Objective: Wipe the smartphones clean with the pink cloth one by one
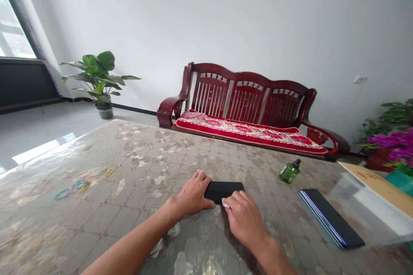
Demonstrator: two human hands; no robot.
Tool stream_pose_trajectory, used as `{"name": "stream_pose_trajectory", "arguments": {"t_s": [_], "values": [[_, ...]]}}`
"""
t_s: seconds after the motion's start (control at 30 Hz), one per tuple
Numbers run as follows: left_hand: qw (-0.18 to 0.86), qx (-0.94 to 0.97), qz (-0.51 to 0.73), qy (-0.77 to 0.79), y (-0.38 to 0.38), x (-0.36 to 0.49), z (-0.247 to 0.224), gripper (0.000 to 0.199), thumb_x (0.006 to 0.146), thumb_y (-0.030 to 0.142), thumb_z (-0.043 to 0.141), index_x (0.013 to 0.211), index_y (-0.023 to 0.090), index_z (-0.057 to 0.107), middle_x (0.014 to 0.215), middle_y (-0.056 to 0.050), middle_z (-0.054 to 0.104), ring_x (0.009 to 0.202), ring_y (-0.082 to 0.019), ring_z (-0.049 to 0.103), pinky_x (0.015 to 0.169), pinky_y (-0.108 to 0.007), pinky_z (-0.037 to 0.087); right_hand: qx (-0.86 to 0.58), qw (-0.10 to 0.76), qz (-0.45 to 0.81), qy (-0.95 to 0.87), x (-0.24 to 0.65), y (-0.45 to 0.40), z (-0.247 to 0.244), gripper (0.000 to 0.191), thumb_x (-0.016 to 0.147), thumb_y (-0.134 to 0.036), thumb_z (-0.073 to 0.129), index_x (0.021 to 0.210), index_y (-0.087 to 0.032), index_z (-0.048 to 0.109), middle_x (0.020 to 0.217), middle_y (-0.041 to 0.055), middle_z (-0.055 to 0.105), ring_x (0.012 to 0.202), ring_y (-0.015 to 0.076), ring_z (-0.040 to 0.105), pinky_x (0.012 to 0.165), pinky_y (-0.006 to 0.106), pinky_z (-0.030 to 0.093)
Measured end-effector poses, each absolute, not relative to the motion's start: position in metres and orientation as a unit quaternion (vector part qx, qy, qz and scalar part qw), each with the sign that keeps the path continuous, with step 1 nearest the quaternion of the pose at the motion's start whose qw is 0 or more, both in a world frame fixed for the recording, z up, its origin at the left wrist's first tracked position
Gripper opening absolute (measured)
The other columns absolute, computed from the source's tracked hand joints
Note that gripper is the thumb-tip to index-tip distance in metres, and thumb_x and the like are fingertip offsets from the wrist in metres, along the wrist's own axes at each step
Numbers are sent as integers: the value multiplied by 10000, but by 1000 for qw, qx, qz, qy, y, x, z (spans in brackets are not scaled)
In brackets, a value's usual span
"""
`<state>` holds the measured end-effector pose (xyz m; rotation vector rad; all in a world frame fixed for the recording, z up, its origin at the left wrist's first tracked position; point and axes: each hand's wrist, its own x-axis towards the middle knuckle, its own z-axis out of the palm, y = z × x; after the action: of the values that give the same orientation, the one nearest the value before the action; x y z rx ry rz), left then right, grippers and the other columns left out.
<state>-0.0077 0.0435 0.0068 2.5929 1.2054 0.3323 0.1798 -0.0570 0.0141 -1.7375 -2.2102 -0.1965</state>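
Note:
A black phone-like slab (222, 192) lies flat on the patterned tablecloth (116, 219), between my two hands. My left hand (195, 193) grips its left end, with the thumb along the near edge and the fingers at the far corner. My right hand (241, 212) is at the near right part of the slab, its fingers curled together around something small and whitish at the slab's near edge. What that small piece is cannot be made out.
On the table are a green spray bottle (289, 171), a dark stack of flat items (332, 219), a clear plastic box (361, 206) and coloured rings (62, 194). Beyond stand a red wooden bench (247, 103) and a potted plant (106, 111).

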Motion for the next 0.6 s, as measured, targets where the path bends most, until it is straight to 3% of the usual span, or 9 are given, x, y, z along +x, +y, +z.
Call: {"name": "stream_pose_trajectory", "arguments": {"t_s": [0.4, 0.6], "values": [[138, 894, 116, 411, 43, -8, 7, 500, 663, 465, 769, 1069, 216, 617, 1125, -83, 568, 1081, -291, 521, 906, -359, 475, -677, 131, -138, -711, 219, -49, 13, 206, 908, -105, 520, 779, -221, 631, 797, 35, 628, 814, 206, 539, 741, 338, 312], [142, 891, 115, 416, 43, -8, 7, 509, 659, 450, 769, 1085, 223, 608, 1125, -78, 562, 1101, -294, 507, 928, -363, 461, -627, 148, -89, -759, 194, -52, 14, 189, 918, -122, 530, 802, -231, 633, 824, 16, 615, 835, 196, 524, 747, 321, 319]]}}
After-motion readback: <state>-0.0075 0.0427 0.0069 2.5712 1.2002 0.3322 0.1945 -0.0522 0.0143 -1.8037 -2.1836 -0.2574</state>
